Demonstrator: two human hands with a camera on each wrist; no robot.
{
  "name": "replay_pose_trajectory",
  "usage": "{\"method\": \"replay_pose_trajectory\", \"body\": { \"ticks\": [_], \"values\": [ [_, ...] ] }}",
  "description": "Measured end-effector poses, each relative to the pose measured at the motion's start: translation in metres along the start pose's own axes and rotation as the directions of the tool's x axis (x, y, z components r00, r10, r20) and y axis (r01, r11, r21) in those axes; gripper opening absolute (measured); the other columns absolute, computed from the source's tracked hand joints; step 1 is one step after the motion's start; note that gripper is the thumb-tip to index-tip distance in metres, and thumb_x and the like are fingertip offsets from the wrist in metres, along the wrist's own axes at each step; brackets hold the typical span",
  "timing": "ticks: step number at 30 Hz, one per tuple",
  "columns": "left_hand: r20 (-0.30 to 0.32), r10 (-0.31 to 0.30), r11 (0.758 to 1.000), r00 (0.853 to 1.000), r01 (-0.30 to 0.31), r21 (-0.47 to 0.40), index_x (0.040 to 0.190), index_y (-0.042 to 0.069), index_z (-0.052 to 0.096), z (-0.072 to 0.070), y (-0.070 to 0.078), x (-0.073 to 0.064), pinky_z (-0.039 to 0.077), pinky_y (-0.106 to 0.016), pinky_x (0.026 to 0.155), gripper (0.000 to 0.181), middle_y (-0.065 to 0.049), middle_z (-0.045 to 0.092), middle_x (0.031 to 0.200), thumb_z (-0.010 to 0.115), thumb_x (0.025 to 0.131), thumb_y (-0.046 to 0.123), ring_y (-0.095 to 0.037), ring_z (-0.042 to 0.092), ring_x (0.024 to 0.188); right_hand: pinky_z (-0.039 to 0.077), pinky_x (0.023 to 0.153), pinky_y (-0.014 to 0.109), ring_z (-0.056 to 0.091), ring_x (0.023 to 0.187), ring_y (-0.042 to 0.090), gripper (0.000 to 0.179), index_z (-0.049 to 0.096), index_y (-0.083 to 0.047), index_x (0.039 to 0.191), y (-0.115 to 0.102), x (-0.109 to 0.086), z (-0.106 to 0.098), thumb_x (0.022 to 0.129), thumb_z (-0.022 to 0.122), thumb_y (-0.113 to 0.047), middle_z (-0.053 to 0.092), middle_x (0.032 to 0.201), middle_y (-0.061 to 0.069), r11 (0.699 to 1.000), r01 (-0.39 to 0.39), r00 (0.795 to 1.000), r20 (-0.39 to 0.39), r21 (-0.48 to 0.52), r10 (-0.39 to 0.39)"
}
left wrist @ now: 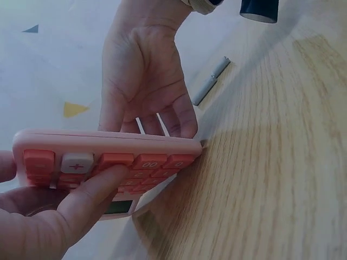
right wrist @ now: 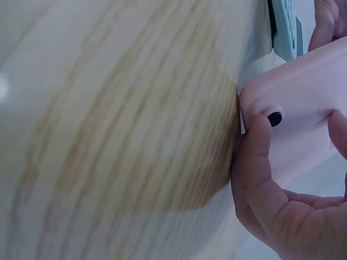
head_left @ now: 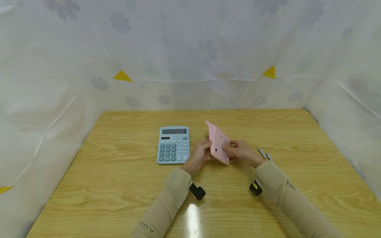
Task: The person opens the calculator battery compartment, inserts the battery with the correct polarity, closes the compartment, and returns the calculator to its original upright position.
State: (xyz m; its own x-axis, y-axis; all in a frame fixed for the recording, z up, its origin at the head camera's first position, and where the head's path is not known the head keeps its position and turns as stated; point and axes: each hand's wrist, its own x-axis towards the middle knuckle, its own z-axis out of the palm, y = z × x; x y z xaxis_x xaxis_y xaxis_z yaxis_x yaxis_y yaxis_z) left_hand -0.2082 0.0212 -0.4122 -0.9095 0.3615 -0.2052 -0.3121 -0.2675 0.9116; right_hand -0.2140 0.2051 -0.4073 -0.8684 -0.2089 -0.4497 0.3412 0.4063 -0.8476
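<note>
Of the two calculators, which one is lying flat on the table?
The blue calculator: it lies face up on the table. The pink calculator is tilted, gripped by the left hand, while the right hand touches its back.

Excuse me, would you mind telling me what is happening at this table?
A person's left grip holds a pink plastic calculator, tilted, while the right grip touches its back. A light-blue rectangular calculator lies face up to the left on the wood-grain table, and two small grey cylinders, possibly batteries, lie to the right.
</note>
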Motion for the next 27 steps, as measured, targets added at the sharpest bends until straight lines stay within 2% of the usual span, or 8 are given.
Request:
{"method": "replay_pose_trajectory", "body": {
  "ticks": [6,11,15,20,24,27],
  "values": [
    [-0.042,0.006,0.997,0.999,-0.003,0.073,0.123,-0.011,0.048,0.0008,0.0026,-0.0019,0.050,-0.039,0.077,0.035,-0.024,0.056,0.116,0.038,0.097,0.011,-0.022,0.059,0.092,0.051,0.073,0.037,0.059,0.091,0.024,0.071,0.020,0.009,0.139,-0.0001,-0.0021,-0.0005,0.092,0.052,-0.033,0.038,0.130,0.031,0.999,0.008,1.000,-0.015,-0.047,-0.009],
    [-0.063,0.053,0.983,0.997,-0.041,0.180,0.118,-0.013,0.051,0.0005,0.0016,-0.0016,0.051,-0.037,0.074,0.034,-0.026,0.059,0.107,0.038,0.098,0.010,-0.022,0.061,0.087,0.051,0.071,0.037,0.059,0.086,0.022,0.074,0.017,0.011,0.139,0.0010,-0.0029,-0.0017,0.091,0.056,-0.031,0.039,0.129,0.032,0.997,0.020,0.999,-0.043,-0.068,-0.022],
    [-0.101,0.080,0.964,0.992,-0.050,0.262,0.109,-0.012,0.058,-0.0007,-0.0011,-0.0016,0.051,-0.039,0.069,0.031,-0.019,0.062,0.091,0.039,0.097,0.009,-0.015,0.059,0.072,0.051,0.069,0.036,0.059,0.082,0.021,0.075,0.018,0.010,0.139,0.0023,-0.0031,-0.0025,0.089,0.059,-0.027,0.041,0.126,0.032,0.997,0.017,0.998,-0.059,-0.077,-0.021],
    [-0.151,0.077,0.940,0.985,-0.021,0.341,0.093,-0.006,0.064,-0.0029,-0.0034,-0.0024,0.051,-0.035,0.057,0.028,-0.007,0.057,0.069,0.043,0.096,0.012,-0.014,0.054,0.053,0.051,0.067,0.034,0.060,0.080,0.020,0.074,0.022,0.010,0.138,0.0034,-0.0034,-0.0031,0.087,0.062,-0.025,0.045,0.122,0.030,0.995,0.011,0.997,-0.075,-0.101,-0.018],
    [-0.176,0.104,0.902,0.979,-0.018,0.431,0.076,-0.001,0.061,-0.0042,-0.0045,-0.0019,0.045,-0.030,0.048,0.028,-0.003,0.048,0.056,0.045,0.094,0.014,-0.016,0.048,0.044,0.051,0.067,0.033,0.060,0.081,0.020,0.073,0.024,0.009,0.138,0.0035,-0.0037,-0.0041,0.087,0.063,-0.026,0.045,0.122,0.030,0.992,0.008,0.996,-0.084,-0.124,-0.019],
    [-0.181,0.129,0.880,0.975,-0.029,0.474,0.067,0.002,0.056,-0.0048,-0.0053,-0.0012,0.043,-0.027,0.045,0.030,-0.002,0.046,0.053,0.047,0.093,0.013,-0.016,0.047,0.043,0.051,0.067,0.033,0.059,0.082,0.021,0.073,0.024,0.009,0.138,0.0036,-0.0042,-0.0050,0.086,0.063,-0.024,0.044,0.123,0.030,0.992,0.008,0.996,-0.084,-0.128,-0.019]
  ]
}}
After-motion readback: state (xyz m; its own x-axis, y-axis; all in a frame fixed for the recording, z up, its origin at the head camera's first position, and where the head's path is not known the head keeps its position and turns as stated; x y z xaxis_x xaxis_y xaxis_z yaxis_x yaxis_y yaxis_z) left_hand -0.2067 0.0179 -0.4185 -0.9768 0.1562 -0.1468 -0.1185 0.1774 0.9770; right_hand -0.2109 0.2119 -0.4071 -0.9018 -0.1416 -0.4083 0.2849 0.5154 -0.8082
